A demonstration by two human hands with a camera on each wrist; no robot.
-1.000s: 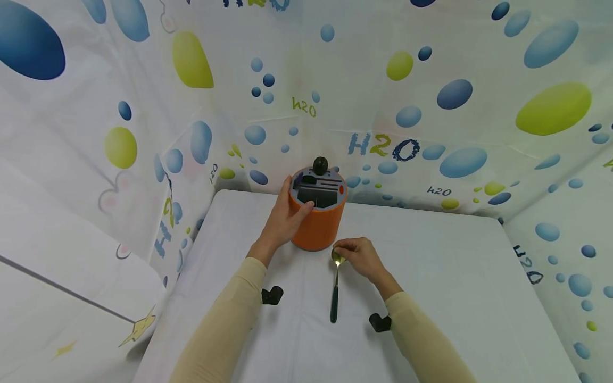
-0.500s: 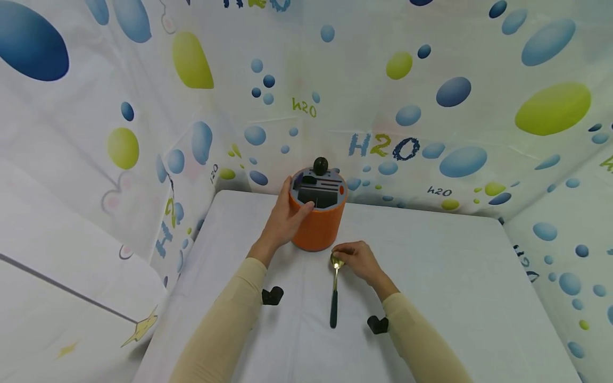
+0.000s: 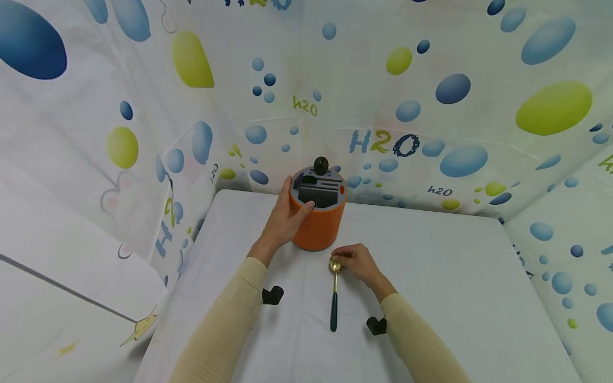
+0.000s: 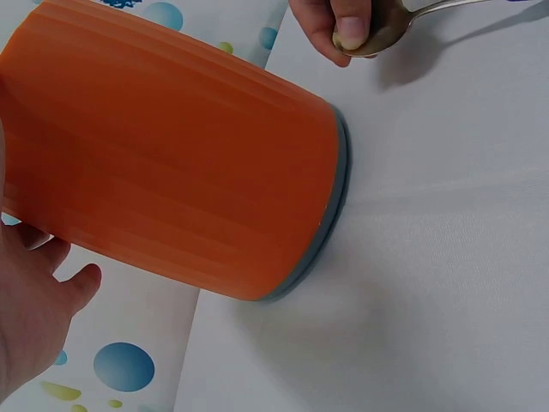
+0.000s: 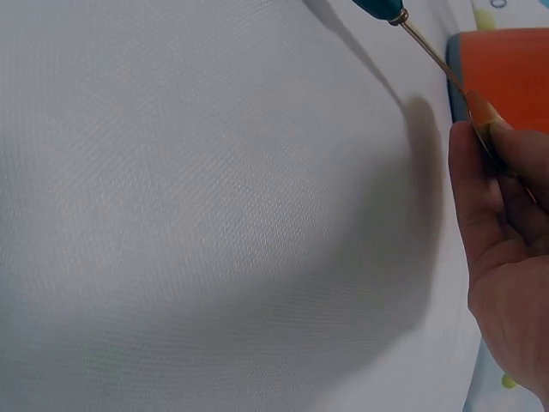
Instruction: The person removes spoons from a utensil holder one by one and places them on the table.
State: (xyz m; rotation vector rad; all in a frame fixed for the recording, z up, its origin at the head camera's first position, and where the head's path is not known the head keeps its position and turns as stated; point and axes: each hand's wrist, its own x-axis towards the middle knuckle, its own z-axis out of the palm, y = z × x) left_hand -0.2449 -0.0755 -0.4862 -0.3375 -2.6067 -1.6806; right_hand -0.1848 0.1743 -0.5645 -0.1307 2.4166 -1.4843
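An orange cylindrical holder (image 3: 316, 229) with a grey slotted top stands near the back of the white table. My left hand (image 3: 282, 215) grips its upper left side, thumb over the front rim. A rounded black knob (image 3: 321, 165) sticks up at the back of the top. In front of the holder, my right hand (image 3: 356, 261) pinches a gold spoon (image 3: 335, 266) by its bowl. The spoon's dark green handle (image 5: 377, 7) points back toward me, and its shadow falls on the cloth in the right wrist view. The holder's grey base ring (image 4: 330, 210) shows in the left wrist view.
White cloth covers the table (image 3: 431, 276). Behind and beside it hangs a sheet (image 3: 498, 64) printed with blue and green spots and H2O lettering. Small black pieces (image 3: 273, 295) sit beside both sleeves.
My right hand has drawn the spoon slightly toward me and a little to the left. My left hand and the orange holder have stayed in place.
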